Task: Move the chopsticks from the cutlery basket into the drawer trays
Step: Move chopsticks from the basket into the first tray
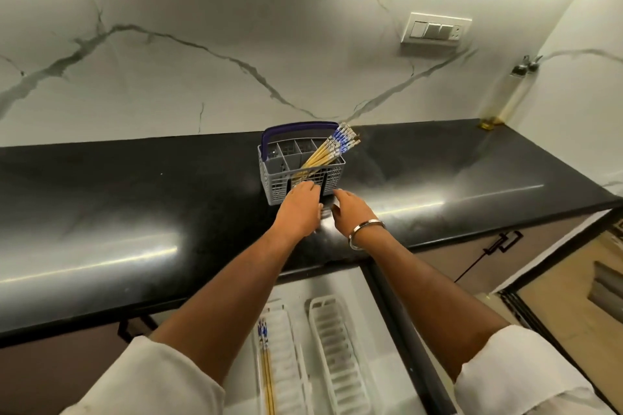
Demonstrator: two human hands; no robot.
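Note:
A grey cutlery basket (pixel 332 178) with a blue handle stands on the black counter. A bundle of yellow chopsticks (pixel 328 153) with blue-patterned tops leans to the right in it. My left hand (pixel 300 209) is at the basket's front wall, fingers bent against it. My right hand (pixel 354 212), a metal bangle on its wrist, is just right of it. A dark upright piece (pixel 326 194) at the basket's front sits between my fingertips; their grip is hidden. Below, the open drawer holds two white trays; the left tray (pixel 286 347) has a pair of chopsticks (pixel 264 364), the right tray (pixel 337 357) none.
The black counter (pixel 135 212) runs left and right against a marble wall. An oil bottle (pixel 505 98) stands in the far right corner below a switch plate (pixel 435 31). Cabinet fronts with black handles (pixel 502 241) lie right of the drawer.

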